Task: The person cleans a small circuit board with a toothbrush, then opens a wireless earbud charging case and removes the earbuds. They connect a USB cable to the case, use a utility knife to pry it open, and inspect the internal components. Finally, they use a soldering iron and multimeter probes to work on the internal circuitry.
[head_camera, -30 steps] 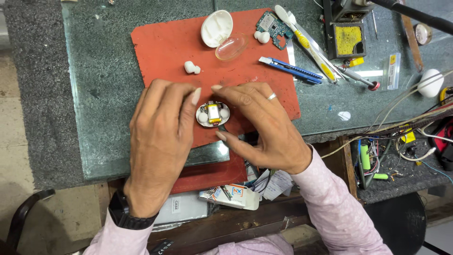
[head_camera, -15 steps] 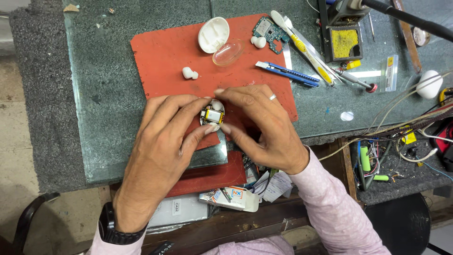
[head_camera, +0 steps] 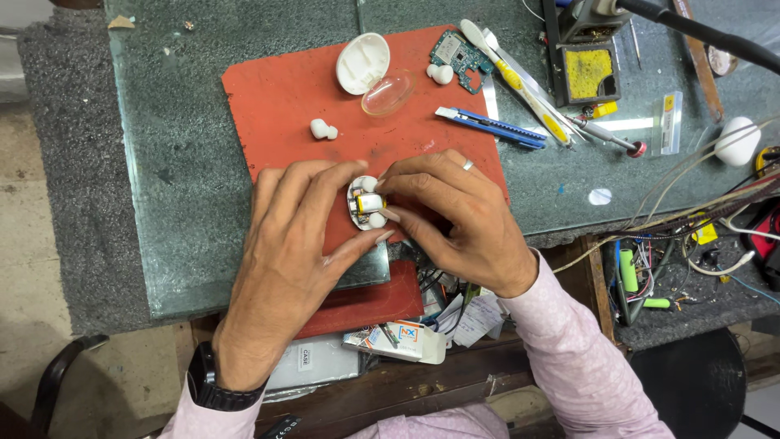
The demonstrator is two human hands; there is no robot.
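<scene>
Left hand (head_camera: 288,244): fingers closed round the left side of the case (head_camera: 367,204), grasping it. Right hand (head_camera: 455,215): fingertips pinching the same case from the right.

Case: white, opened, yellow cell showing; on the mat (head_camera: 276,106), at its near edge. Moved slightly toward the mat's middle since a second ago, hands turned inward; handling of the insides looks ongoing. Underside and inner parts mostly hidden by fingers.

Earbud (head_camera: 322,129): loose, mid-mat. Lid (head_camera: 362,63), board (head_camera: 457,52): far edge of mat. Counter (head_camera: 162,162): beneath.
</scene>
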